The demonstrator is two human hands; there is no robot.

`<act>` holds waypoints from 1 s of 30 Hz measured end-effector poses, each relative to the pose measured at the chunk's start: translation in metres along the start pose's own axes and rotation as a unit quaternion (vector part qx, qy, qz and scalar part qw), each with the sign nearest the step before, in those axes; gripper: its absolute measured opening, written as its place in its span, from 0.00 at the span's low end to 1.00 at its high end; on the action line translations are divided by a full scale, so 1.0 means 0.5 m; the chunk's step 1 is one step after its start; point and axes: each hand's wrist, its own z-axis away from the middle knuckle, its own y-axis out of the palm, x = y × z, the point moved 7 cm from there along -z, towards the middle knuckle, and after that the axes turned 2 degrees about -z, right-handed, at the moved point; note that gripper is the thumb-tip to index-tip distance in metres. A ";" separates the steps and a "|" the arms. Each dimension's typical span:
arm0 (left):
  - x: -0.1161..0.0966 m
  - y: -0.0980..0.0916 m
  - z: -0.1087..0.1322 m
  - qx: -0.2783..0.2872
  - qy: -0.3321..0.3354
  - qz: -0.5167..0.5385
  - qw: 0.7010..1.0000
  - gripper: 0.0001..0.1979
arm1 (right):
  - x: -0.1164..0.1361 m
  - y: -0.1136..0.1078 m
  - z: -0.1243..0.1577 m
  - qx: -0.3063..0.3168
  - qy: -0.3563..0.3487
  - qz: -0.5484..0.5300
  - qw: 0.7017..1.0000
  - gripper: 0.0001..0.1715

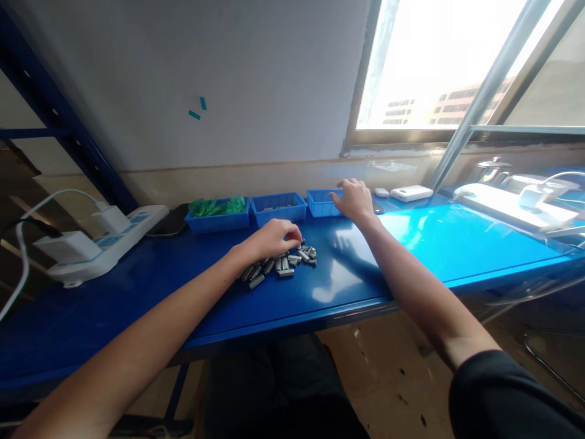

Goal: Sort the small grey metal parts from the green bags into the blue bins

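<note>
My left hand (274, 238) is low over a loose pile of small silvery metal cylinders (286, 264) on the blue table. Its thumb and fingers curl together at the pile's far edge, and whatever lies between the tips is too small to make out. Farther right, my right hand (355, 200) hovers above the right end of a blue plastic bin (323, 207). Thumb and forefinger are apart there, with nothing visible between them. Part of that bin is hidden behind the hand.
Left of that bin stand a blue bin (278, 215) with some small pieces in it and another (219, 224) heaped with green pieces. A white power strip (107, 247) with chargers sits at the left. White devices (412, 193) lie under the window. The table's front edge (292, 324) is nearest me.
</note>
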 end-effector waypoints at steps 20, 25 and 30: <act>0.020 -0.022 0.061 -0.017 -0.171 -0.112 0.979 0.20 | 0.230 0.047 0.137 0.262 -0.305 -0.096 0.911 0.06; 0.015 -0.016 0.053 0.001 -0.227 -0.124 0.966 0.19 | 0.156 -0.112 0.057 -0.117 -0.154 -0.171 0.966 0.16; 0.006 -0.014 0.047 0.000 -0.219 -0.126 0.967 0.13 | 0.046 -0.045 0.013 -0.019 -0.022 -0.043 0.999 0.17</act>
